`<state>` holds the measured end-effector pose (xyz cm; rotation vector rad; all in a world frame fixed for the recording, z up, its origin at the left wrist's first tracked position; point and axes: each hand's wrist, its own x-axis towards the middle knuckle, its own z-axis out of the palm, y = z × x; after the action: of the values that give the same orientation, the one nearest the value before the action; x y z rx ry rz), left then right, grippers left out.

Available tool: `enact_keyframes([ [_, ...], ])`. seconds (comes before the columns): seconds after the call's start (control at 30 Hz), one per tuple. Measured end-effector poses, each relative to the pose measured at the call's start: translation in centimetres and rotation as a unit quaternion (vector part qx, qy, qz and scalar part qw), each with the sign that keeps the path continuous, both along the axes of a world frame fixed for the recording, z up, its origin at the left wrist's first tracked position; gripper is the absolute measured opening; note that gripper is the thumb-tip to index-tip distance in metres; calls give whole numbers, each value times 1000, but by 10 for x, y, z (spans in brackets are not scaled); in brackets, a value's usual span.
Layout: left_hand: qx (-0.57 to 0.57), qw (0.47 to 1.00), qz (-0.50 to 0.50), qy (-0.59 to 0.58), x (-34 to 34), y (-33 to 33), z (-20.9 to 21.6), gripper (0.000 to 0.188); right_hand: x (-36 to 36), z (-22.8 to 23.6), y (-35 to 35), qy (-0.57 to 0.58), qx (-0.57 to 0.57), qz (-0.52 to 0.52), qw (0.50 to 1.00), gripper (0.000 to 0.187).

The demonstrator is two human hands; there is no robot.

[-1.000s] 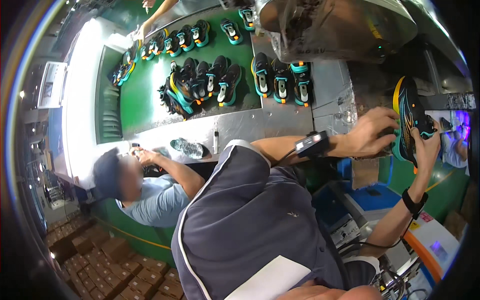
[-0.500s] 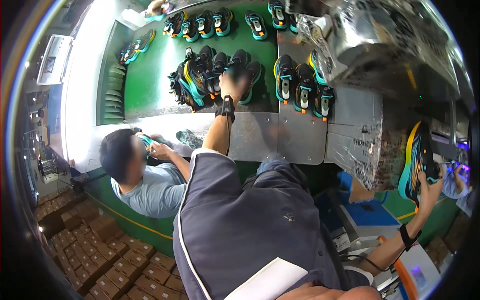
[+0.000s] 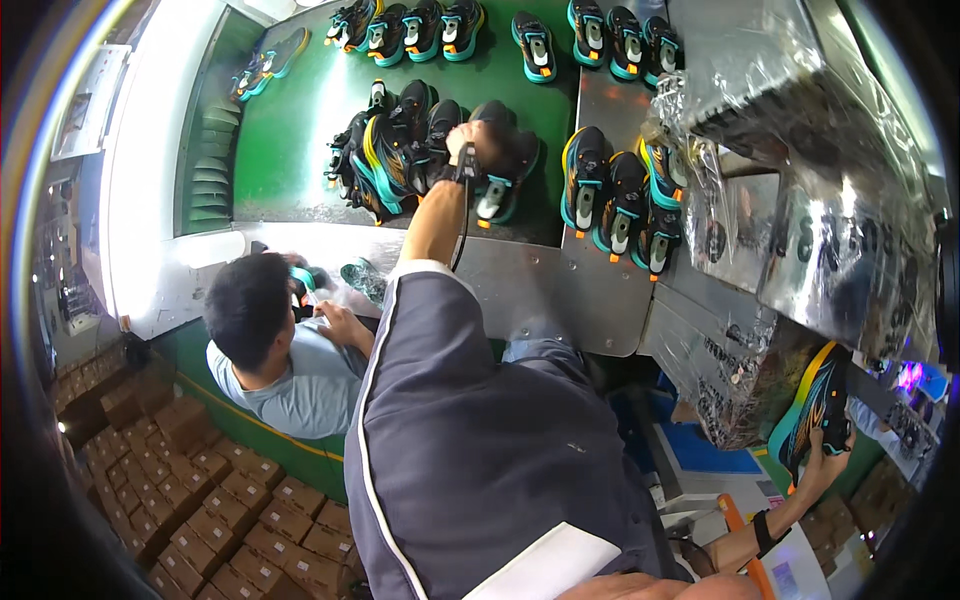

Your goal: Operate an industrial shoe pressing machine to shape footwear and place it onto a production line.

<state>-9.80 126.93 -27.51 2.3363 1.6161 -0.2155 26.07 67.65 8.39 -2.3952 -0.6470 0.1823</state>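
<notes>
My left hand (image 3: 463, 141) reaches over the group of shoes on the green belt, its fingers curled at a black running shoe (image 3: 497, 193) with a pale tongue tab. The fingertips are partly blurred. More black shoes with teal and yellow soles (image 3: 385, 165) lean together left of that hand. Far to the right, my right hand (image 3: 826, 458) is closed on another black running shoe (image 3: 807, 410), held upright with its yellow-teal sole facing left. Both wrists wear dark straps.
Shoes (image 3: 620, 200) stand on the metal plate right of the belt, others (image 3: 420, 30) along the far side. A plastic-wrapped machine (image 3: 735, 380) rises at right. A co-worker (image 3: 285, 345) works at left with hands on a shoe; cartons (image 3: 220, 510) cover the floor behind.
My left hand has shifted slightly away from me, and the shoe beside it now shows its tongue and heel. My right hand has come lower and a little left with its shoe.
</notes>
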Motion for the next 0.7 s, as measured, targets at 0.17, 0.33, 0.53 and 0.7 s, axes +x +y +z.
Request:
enact_keyframes([
  [0.17, -69, 992, 39, -101, 31, -56, 6, 36, 1, -5, 1, 3, -22, -52, 998, 47],
  [0.33, -124, 982, 61, -130, 9, -48, 5, 58, 4, -4, -4, -1, -25, -48, 999, 48],
  [0.53, 197, 977, 77, -36, -33, 26, -8, 56, 3, 0, -3, -45, -81, -26, 995, 47],
  [0.7, -65, 996, 63, 15, -40, 44, -12, 36, -3, 4, 4, -63, -127, -86, 986, 56],
])
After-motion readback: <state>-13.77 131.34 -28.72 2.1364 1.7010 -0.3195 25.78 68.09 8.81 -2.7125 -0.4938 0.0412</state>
